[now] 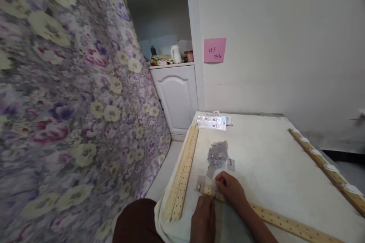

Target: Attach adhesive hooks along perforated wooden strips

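Observation:
A light wooden strip with rows of small holes (281, 218) lies slantwise near the table's front edge, in front of me. My left hand (203, 216) is closed at its near edge, fingertips by a small shiny metal piece (215, 193) on the strip. Over the strip, my right hand (231, 188) is closed in a pinch; whatever lies between its fingers is hidden. Beside the strip's left end rests a small clear plastic bag (201, 180). Just beyond my hands is a pile of small clear bags with metal bits (218, 155), and a single bag (231, 164) lies beside it.
Two more holed wooden strips (182, 174) lie along the table's left edge. At the right edge, another strip (332, 172) carries several white round pieces. A clear blister pack (211, 122) lies at the back. A floral curtain (71, 102) hangs at left; a pink note (215, 50) is on the wall.

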Demonstrator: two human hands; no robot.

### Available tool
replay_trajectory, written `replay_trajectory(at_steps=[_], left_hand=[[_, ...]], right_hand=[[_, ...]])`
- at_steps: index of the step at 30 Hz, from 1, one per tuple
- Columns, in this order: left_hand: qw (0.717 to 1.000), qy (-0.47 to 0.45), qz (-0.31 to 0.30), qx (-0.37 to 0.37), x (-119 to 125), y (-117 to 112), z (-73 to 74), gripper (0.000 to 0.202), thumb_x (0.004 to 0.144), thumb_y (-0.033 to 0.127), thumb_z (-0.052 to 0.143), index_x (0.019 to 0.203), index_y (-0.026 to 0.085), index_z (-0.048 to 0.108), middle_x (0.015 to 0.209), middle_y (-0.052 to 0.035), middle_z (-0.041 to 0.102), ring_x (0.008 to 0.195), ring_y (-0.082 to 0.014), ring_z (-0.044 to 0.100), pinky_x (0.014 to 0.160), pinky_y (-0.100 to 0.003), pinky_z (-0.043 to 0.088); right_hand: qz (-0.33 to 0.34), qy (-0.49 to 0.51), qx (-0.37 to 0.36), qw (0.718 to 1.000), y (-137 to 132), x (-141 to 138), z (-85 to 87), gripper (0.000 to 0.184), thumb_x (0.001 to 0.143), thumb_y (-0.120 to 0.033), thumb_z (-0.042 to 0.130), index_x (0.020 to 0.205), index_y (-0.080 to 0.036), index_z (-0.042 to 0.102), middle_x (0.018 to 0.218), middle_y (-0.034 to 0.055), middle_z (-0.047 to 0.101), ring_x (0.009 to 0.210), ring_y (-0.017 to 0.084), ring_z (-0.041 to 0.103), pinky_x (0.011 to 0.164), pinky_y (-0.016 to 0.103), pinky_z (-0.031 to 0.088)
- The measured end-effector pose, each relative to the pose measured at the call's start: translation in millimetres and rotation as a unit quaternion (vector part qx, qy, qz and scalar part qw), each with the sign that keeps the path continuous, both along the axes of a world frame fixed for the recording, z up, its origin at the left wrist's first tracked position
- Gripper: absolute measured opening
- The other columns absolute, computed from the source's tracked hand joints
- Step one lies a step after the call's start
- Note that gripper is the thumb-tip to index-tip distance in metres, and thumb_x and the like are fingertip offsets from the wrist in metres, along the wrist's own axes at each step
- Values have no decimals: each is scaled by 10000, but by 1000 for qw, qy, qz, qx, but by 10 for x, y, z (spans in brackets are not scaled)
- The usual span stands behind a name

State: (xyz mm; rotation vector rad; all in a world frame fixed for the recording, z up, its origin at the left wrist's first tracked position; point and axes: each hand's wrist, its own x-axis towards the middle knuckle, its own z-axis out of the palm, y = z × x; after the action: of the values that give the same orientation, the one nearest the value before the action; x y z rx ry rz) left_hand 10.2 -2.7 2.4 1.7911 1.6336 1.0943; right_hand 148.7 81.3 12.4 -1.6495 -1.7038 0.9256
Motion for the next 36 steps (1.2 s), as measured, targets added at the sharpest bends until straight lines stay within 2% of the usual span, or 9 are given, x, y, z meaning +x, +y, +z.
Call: replay_trajectory(at_steps=[8,17,32,36], left_hand=[[1000,1,-4,-11,13,37,55,272,897,345,453,1006,221,669,948,-86,675,905,-219,638,823,-322,501],[1000,16,0,5,19,40,61,258,897,302,448,1008,210,662,934,-88,677,889,-213,647,807,-321,509],[999,31,-8,15,17,39,40,264,910,331,436,982,221,666,900,-83,669,857,-208,648,782,-300,511],[1000,17,-1,19,24,38,82,242,902,311,452,971,220,665,909,-81,675,864,-207,650,788,-296,505]], right_hand=[[-4,6,-7,1000,-1,5,16,128,744,-253,483,770,-232,607,692,-24,650,672,151,600,622,240,375],[-11,-2,-5,1000,-17,7,40,117,742,-247,485,748,-235,602,689,-24,653,675,155,598,611,244,365],[-11,16,-5,1000,-10,33,-35,79,725,-243,513,746,-231,588,664,-25,654,659,154,609,627,243,390],[-13,20,-2,1000,-13,41,-39,73,714,-246,521,744,-231,586,670,-19,660,662,157,611,623,242,392]])
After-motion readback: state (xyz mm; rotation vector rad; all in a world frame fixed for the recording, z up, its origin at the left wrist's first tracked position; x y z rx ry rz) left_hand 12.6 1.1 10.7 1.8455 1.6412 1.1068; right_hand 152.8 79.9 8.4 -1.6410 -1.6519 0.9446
